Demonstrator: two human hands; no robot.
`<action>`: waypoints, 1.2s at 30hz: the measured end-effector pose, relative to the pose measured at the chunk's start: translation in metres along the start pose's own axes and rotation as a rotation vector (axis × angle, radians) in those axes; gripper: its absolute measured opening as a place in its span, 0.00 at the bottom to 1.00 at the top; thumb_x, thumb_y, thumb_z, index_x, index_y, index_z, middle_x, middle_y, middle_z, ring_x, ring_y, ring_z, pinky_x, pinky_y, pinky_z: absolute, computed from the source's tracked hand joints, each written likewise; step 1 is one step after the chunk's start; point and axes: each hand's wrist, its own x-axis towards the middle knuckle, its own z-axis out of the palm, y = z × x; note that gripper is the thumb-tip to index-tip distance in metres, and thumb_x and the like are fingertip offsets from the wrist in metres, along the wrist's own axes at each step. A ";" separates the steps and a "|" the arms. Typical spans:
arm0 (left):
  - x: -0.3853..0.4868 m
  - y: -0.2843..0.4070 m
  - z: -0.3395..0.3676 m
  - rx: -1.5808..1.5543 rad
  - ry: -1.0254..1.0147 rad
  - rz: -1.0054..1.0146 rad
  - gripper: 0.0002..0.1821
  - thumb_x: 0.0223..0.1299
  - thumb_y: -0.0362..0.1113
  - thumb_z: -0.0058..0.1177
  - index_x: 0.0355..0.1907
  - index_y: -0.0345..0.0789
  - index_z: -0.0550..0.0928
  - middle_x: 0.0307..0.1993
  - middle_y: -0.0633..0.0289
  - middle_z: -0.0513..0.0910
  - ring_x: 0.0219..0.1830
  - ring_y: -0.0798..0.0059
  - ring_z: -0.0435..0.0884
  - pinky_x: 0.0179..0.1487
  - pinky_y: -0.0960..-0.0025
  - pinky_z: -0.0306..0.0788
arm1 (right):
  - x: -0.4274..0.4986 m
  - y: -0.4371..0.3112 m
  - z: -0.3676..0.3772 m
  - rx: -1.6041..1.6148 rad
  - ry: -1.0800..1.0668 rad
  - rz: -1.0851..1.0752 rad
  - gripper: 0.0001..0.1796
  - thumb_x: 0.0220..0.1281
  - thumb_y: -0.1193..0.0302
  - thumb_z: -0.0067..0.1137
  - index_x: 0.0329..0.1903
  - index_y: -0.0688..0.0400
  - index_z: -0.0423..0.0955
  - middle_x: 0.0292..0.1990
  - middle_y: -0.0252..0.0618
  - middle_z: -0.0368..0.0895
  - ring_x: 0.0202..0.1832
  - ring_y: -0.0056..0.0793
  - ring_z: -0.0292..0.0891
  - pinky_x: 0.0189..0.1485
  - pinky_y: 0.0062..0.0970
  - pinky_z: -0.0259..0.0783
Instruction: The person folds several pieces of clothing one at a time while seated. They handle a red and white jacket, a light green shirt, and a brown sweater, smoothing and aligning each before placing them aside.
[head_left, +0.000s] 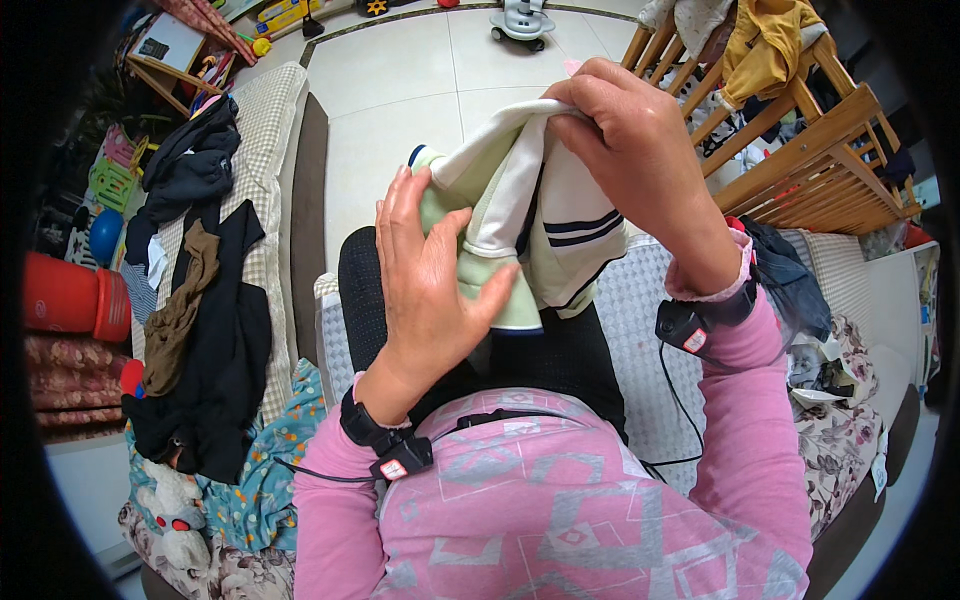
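Note:
Above my lap hangs a small pale green and white garment (501, 196) with navy stripes and ribbed edges. My right hand (626, 124) pinches its upper white edge between thumb and fingers. At the garment's left side, my left hand (431, 262) rests with fingers spread, the thumb against a ribbed green cuff (499, 296). Whether the left fingers grip the cloth is hard to tell, since part of it lies behind them. Black trousers (555, 360) cover my legs under the garment.
Left, a checked sofa cushion (259, 142) bears black clothes (225, 330) and a brown garment (187, 300). A wooden crib (810, 165) with clothes over its rail stands right. Jeans (787, 277) lie below it. A grey ride-on toy (523, 22) stands on the tiled floor (382, 135).

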 end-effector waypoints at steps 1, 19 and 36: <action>0.003 -0.005 0.002 0.005 -0.001 0.014 0.25 0.40 0.36 0.72 0.43 0.27 0.82 0.67 0.35 0.64 0.72 0.35 0.59 0.73 0.43 0.55 | -0.001 -0.001 -0.002 -0.001 -0.011 -0.006 0.07 0.57 0.71 0.66 0.37 0.59 0.80 0.33 0.39 0.80 0.34 0.43 0.80 0.39 0.38 0.73; 0.071 -0.035 -0.071 0.028 -0.230 0.211 0.13 0.40 0.25 0.63 0.26 0.31 0.72 0.30 0.57 0.72 0.32 0.58 0.72 0.37 0.61 0.67 | -0.022 0.009 -0.015 0.034 -0.154 -0.116 0.09 0.55 0.79 0.62 0.37 0.64 0.71 0.35 0.46 0.75 0.32 0.49 0.78 0.35 0.39 0.76; 0.253 0.029 -0.195 0.181 -0.033 0.605 0.10 0.49 0.25 0.59 0.36 0.33 0.77 0.30 0.60 0.79 0.32 0.70 0.79 0.35 0.67 0.73 | 0.176 0.070 -0.088 -0.368 0.344 0.104 0.21 0.63 0.67 0.52 0.56 0.63 0.75 0.43 0.63 0.82 0.46 0.59 0.80 0.56 0.51 0.73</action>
